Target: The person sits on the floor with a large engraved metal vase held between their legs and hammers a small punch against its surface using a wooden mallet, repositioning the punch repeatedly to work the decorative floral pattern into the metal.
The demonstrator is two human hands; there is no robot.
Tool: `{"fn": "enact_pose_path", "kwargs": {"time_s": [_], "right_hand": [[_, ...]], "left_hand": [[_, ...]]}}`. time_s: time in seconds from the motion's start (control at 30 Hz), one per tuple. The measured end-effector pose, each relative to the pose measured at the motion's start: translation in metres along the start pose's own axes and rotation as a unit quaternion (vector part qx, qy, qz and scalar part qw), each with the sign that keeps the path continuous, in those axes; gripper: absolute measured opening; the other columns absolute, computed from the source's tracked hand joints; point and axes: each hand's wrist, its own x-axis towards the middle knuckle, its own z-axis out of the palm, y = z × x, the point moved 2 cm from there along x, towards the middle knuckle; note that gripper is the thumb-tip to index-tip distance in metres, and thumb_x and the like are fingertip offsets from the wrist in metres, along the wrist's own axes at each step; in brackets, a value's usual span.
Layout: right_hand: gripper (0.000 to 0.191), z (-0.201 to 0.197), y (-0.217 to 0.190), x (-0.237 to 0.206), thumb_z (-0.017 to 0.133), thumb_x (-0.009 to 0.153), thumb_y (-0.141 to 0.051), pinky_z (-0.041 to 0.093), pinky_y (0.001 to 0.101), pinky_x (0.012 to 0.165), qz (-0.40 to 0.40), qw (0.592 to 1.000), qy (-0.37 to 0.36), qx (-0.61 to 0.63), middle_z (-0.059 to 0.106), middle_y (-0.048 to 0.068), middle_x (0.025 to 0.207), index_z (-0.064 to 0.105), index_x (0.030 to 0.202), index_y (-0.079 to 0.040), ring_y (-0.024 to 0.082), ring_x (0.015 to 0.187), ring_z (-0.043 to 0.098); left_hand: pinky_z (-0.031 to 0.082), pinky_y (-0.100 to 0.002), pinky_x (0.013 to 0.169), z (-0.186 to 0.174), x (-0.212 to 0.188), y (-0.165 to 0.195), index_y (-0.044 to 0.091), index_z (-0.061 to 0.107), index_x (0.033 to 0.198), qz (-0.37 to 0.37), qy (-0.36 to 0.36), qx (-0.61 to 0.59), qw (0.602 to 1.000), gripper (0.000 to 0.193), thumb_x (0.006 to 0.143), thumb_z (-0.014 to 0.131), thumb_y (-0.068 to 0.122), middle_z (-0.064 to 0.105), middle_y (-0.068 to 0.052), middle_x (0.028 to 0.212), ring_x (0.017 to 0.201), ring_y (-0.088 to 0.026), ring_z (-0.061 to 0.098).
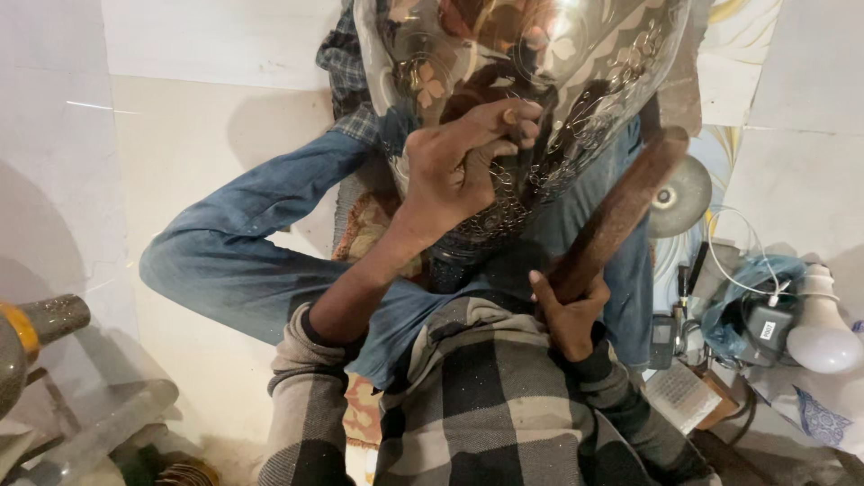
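From the head camera, looking straight down, a large shiny silver metal vessel with engraved floral patterns [540, 81] fills the top middle, resting against the person's blue-jeaned legs [252, 243], which are folded on a pale tiled floor [180, 126].

The left hand [454, 166] lies against the vessel's patterned surface, fingers curled tight around a short, thin rod-like tool [515, 119] whose tip meets the metal. The grip is closed around the tool, with the thumb pressed along its side.

The right hand [569, 310] sits lower, near the chest, wrapped around the end of a long reddish-brown wooden handle [621, 211]. The handle rises diagonally up and to the right, and its upper end lies beside the vessel's lower right edge. The fingers are folded fully about the wood.

Both forearms come out of a grey-and-black checked woollen sweater [486, 405] that fills the bottom middle.

To the right of the legs, a round grey disc [681, 193] lies on the floor just beside the handle's upper end. Further right are a white light bulb [821, 328], a small black adapter with a white cable [765, 319], and a crumpled blue plastic bag [733, 288], all close together. At the far left edge, a dull metal cylinder with a yellow band [40, 324] juts into view, well apart from the hands.
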Motion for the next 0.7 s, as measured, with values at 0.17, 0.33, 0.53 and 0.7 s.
{"fn": "enact_pose_path", "kwargs": {"time_s": [0.17,0.33,0.53,0.7], "right_hand": [[0.020,-0.005,0.005,-0.001,0.079,0.092,-0.007,0.052,0.0292,0.057,0.013,1.000,0.005,-0.003,0.069,0.006,0.080,0.064,0.103,0.001,0.013,0.066,0.067],[0.015,-0.011,0.006,-0.003,0.080,0.092,-0.003,0.052,0.0296,0.061,0.030,0.998,0.048,-0.024,0.067,0.005,0.079,0.065,0.094,-0.001,0.013,0.068,0.066],[0.020,-0.018,0.001,0.011,0.085,0.088,-0.006,0.054,0.0302,0.075,-0.070,0.987,0.044,-0.137,0.068,0.004,0.088,0.068,0.098,-0.001,0.013,0.080,0.066],[0.029,-0.026,-0.004,0.032,0.089,0.084,-0.007,0.052,0.0272,0.073,-0.047,0.983,0.071,-0.161,0.066,0.004,0.086,0.066,0.100,0.000,0.010,0.078,0.061]], "left_hand": [[0.064,-0.026,0.092,0.000,0.000,0.004,0.002,0.063,0.135,-0.049,0.018,-0.117,0.992,0.039,0.103,0.060,-0.019,0.075,-0.011,0.108,0.100,-0.014,0.076],[0.063,-0.023,0.090,0.002,0.005,0.006,0.002,0.063,0.133,-0.042,-0.059,-0.039,0.997,0.041,0.100,0.055,-0.021,0.076,-0.010,0.105,0.098,-0.013,0.076],[0.067,-0.030,0.085,-0.001,0.009,0.005,0.004,0.058,0.138,0.075,-0.134,0.122,0.981,0.061,0.082,0.046,-0.018,0.074,-0.016,0.119,0.096,-0.022,0.078],[0.062,-0.034,0.070,-0.008,0.012,0.002,0.009,0.065,0.134,0.088,-0.204,0.166,0.961,0.063,0.074,0.060,-0.011,0.072,-0.011,0.102,0.093,-0.025,0.079]]}}
